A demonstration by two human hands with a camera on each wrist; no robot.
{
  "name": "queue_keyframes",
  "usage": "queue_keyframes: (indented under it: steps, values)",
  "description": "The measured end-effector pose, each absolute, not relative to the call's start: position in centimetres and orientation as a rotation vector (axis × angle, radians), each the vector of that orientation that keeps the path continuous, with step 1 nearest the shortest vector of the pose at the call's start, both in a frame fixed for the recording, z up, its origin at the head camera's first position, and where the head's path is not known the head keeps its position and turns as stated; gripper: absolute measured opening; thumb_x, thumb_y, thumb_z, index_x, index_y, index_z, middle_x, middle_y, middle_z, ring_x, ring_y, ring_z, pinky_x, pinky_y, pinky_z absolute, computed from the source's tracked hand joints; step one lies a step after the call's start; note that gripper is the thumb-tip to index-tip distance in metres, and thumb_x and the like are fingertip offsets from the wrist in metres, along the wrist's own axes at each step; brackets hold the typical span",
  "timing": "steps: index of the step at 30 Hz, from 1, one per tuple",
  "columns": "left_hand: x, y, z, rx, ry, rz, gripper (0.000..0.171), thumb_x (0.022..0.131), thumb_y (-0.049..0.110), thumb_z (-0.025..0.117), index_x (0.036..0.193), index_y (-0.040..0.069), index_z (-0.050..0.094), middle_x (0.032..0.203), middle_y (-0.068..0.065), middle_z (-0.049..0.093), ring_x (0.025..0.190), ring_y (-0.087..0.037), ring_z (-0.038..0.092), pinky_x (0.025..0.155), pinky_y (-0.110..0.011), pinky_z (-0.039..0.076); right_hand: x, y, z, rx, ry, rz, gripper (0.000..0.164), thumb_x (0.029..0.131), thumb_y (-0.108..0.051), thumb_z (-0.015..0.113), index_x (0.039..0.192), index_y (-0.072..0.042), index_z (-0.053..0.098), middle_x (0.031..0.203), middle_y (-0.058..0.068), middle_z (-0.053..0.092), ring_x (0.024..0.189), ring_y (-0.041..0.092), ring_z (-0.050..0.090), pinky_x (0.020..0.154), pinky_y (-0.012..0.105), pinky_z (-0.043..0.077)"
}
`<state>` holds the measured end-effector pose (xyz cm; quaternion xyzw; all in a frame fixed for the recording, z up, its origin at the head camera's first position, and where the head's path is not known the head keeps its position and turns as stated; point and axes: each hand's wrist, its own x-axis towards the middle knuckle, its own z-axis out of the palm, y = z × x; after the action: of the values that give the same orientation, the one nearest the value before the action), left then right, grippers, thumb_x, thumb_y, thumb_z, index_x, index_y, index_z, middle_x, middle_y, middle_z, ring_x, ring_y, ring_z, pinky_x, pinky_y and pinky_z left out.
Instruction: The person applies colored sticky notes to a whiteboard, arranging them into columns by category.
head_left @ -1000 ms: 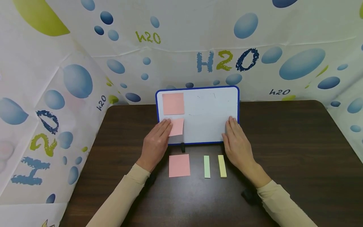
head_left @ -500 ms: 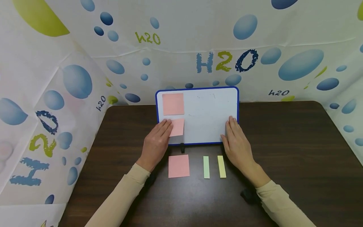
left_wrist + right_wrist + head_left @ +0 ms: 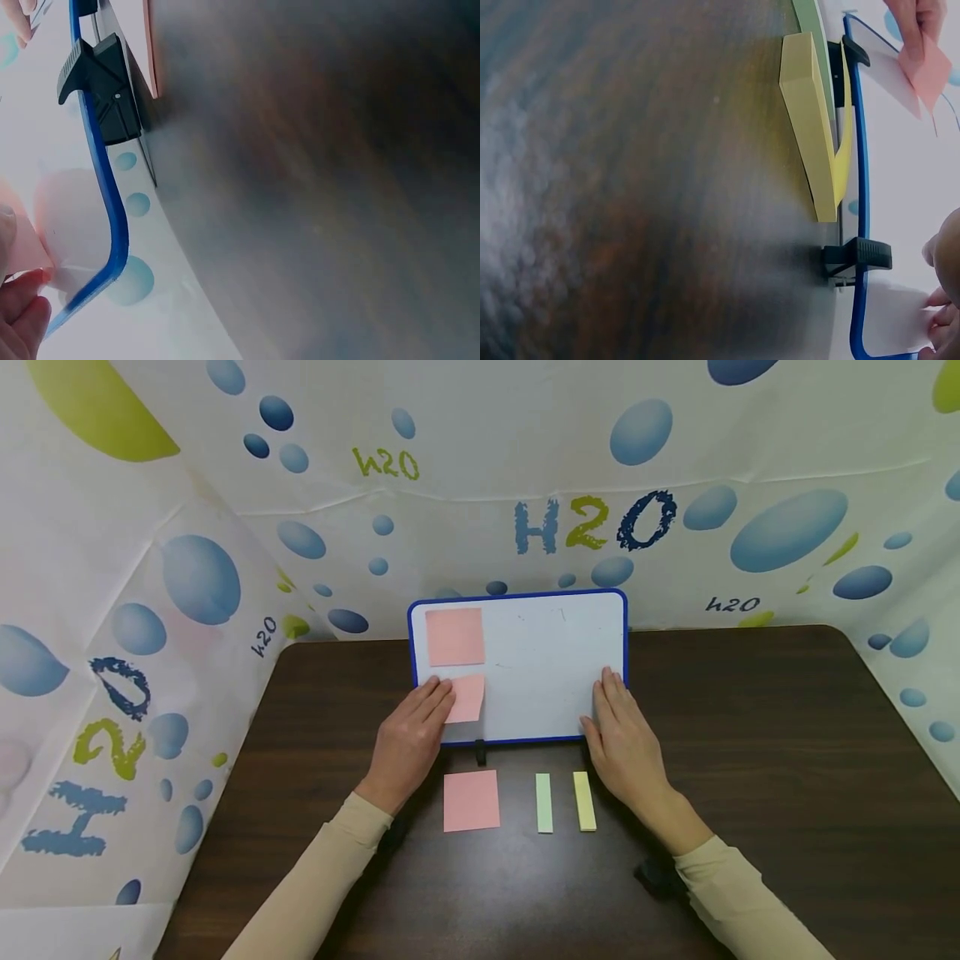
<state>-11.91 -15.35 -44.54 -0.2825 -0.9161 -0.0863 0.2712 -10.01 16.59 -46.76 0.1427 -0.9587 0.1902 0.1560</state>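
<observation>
A small whiteboard (image 3: 540,702) with a blue frame stands at the back of the table. My left hand (image 3: 408,735) is at its left side, pinching a pink sticky note (image 3: 467,700) between thumb and fingers; that note tilts off the board and casts a shadow on it. Above it, another pink sticky note (image 3: 455,637) lies flat on the board's upper left. My right hand (image 3: 628,739) rests with straight fingers on the board's lower right. On the table in front lie a pink sticky pad (image 3: 471,802), a narrow green pad (image 3: 543,803) and a narrow yellow pad (image 3: 585,802).
Black clip feet (image 3: 112,97) hold the board's lower edge; another black clip (image 3: 859,259) shows in the right wrist view. A sheet with blue drops and H2O lettering (image 3: 536,527) hangs behind the dark wooden table (image 3: 750,735).
The head view has shifted very slightly. Both hands, the held note and the board keep the same positions relative to each other.
</observation>
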Motion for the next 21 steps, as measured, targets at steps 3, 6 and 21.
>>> queue_keyframes:
  steps: [3,6,21]
  values:
    - [-11.92,-15.47,-44.59,-0.767,-2.480,-0.225,0.050,0.087,0.001,0.078,0.135,0.004,0.066,0.139,-0.013,0.065,0.132,-0.030,0.062,0.110,-0.043,0.049,-9.98,16.60,-46.80,0.408,-2.754,0.544,0.058,0.103,-0.020,0.058,0.149,0.010,0.042,0.164,0.024,0.029,0.154,0.038,0.031,0.124,0.054,0.032]
    - [-11.92,-15.58,-44.66,-0.774,-2.491,-0.221,0.050,0.087,0.001,0.078,0.136,0.004,0.065,0.139,-0.012,0.065,0.132,-0.029,0.061,0.110,-0.043,0.049,-9.94,16.58,-46.78,0.404,-2.764,0.550,0.058,0.103,-0.021,0.058,0.150,0.010,0.041,0.165,0.024,0.029,0.154,0.038,0.030,0.123,0.055,0.033]
    - [-11.88,-15.75,-44.51,-0.793,-2.497,-0.156,0.053,0.087,0.005,0.079,0.137,0.005,0.064,0.140,-0.012,0.064,0.133,-0.030,0.060,0.110,-0.045,0.049,-9.93,16.54,-46.79,0.407,-2.759,0.547,0.058,0.103,-0.021,0.058,0.150,0.010,0.042,0.165,0.024,0.029,0.154,0.038,0.030,0.123,0.055,0.032]
